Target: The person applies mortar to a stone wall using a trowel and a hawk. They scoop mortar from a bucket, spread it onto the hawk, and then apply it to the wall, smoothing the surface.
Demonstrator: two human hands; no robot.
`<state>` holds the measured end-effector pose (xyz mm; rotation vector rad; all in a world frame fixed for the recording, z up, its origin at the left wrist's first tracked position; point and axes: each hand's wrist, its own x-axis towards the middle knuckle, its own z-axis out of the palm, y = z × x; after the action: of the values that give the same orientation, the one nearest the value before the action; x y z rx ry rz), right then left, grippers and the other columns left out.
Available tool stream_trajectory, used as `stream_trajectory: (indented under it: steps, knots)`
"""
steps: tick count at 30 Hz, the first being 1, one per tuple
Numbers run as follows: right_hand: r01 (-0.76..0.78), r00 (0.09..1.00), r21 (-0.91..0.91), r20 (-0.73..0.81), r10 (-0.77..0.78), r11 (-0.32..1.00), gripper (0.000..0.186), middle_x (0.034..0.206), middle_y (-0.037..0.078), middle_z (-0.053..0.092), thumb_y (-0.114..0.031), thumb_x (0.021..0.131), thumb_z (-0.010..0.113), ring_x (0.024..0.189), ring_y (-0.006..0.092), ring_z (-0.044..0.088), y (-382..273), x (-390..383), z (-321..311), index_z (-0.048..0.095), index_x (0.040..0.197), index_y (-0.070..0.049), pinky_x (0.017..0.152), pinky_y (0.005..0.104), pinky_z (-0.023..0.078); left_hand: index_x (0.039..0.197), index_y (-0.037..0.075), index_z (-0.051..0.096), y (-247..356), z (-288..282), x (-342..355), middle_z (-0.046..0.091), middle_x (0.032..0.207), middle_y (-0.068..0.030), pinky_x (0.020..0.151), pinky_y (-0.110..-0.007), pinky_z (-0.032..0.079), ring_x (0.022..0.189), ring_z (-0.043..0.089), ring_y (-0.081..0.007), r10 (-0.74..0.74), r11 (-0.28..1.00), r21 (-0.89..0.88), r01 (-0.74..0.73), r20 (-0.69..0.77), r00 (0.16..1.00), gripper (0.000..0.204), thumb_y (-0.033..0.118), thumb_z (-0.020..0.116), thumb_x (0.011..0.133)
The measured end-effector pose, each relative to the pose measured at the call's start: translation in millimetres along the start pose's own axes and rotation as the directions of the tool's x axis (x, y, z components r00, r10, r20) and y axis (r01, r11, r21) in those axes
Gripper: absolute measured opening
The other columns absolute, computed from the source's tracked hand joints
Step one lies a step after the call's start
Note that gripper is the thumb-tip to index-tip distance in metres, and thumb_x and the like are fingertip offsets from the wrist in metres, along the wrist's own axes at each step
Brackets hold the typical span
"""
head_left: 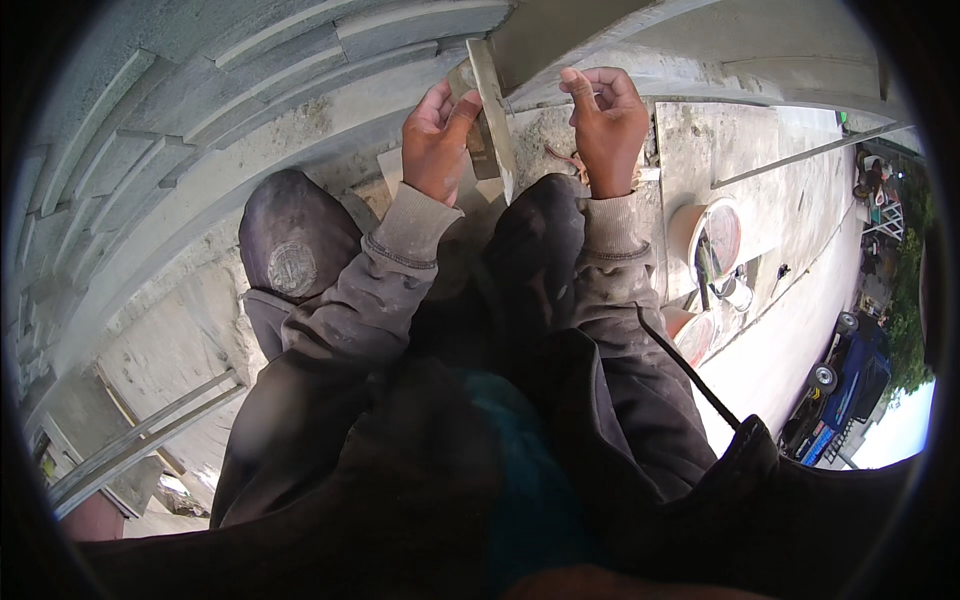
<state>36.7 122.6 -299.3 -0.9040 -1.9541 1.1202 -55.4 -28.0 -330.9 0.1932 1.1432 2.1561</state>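
A flat plastering trowel (494,120), seen nearly edge-on and smeared with grey, stands upright at the corner of a grey concrete ledge (560,35). My left hand (437,135) is closed round its handle side, thumb toward the blade. To the right, my right hand (608,125) is raised apart from the trowel, just below the ledge. Its fingers are loosely curled with the thumb against them, and nothing shows between them. Both sleeves and my bent knees (300,225) carry pale dust.
Stepped grey wall panels (150,130) rise on the left. Two round buckets (705,235) stand on the dusty floor to the right, one holding a tool. A long straight bar (810,155) lies beyond them. Metal rails (150,440) are at lower left; a blue vehicle (845,390) is far right.
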Motion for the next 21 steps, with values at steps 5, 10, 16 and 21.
stream_trajectory:
  steps: [5, 10, 16, 21]
  knots:
    - [0.033, 0.999, -0.088, -0.001, -0.034, 0.996, 0.025, 0.071, 0.005, 0.069, -0.029, 0.083, 0.082, 0.057, 0.0139, 0.057, 10.7, -2.8, 12.4, 0.071, 0.085, -0.007, 0.056, 0.0303, 0.046, 0.135, -0.012, 0.05, -31.8, -21.6, 14.1, 0.07, 0.116, -0.0138, 0.089, -0.025, 0.05, 0.101, 0.065, -0.0132, -0.054, 0.998, 0.023, 0.056, -0.089, 0.995, 0.046, 0.012, 0.063, 0.098]
    - [0.007, 1.0, -0.127, 0.015, -0.005, 0.992, 0.023, 0.073, 0.005, 0.07, -0.027, 0.083, 0.081, 0.059, 0.0152, 0.06, 8.1, -2.2, 11.4, 0.071, 0.084, -0.006, 0.058, 0.0306, 0.048, 0.129, -0.013, 0.056, -34.8, -13.1, 30.8, 0.07, 0.116, -0.0134, 0.088, -0.025, 0.049, 0.098, 0.065, -0.0125, -0.058, 0.988, 0.135, 0.071, -0.097, 0.994, 0.044, 0.016, 0.064, 0.098]
    - [0.067, 0.998, -0.072, 0.016, -0.066, 0.995, 0.021, 0.077, 0.006, 0.073, -0.024, 0.083, 0.081, 0.064, 0.0167, 0.065, 9.3, 1.1, 11.9, 0.071, 0.085, -0.006, 0.061, 0.0311, 0.05, 0.127, -0.009, 0.059, -33.9, 2.0, 36.3, 0.069, 0.113, -0.0105, 0.086, -0.027, 0.048, 0.098, 0.064, -0.0132, -0.04, 0.971, 0.229, 0.066, -0.117, 0.992, 0.04, 0.019, 0.062, 0.099]
    - [0.057, 0.998, -0.086, 0.043, -0.054, 0.995, 0.02, 0.079, 0.007, 0.073, -0.023, 0.083, 0.081, 0.066, 0.0176, 0.066, 12.2, 3.4, 11.9, 0.071, 0.084, -0.006, 0.063, 0.031, 0.051, 0.129, -0.006, 0.058, -36.5, 0.3, 37.5, 0.068, 0.11, -0.0081, 0.081, -0.026, 0.05, 0.096, 0.064, -0.0121, 0.017, 0.993, 0.114, -0.012, -0.04, 0.999, 0.036, 0.017, 0.059, 0.101]
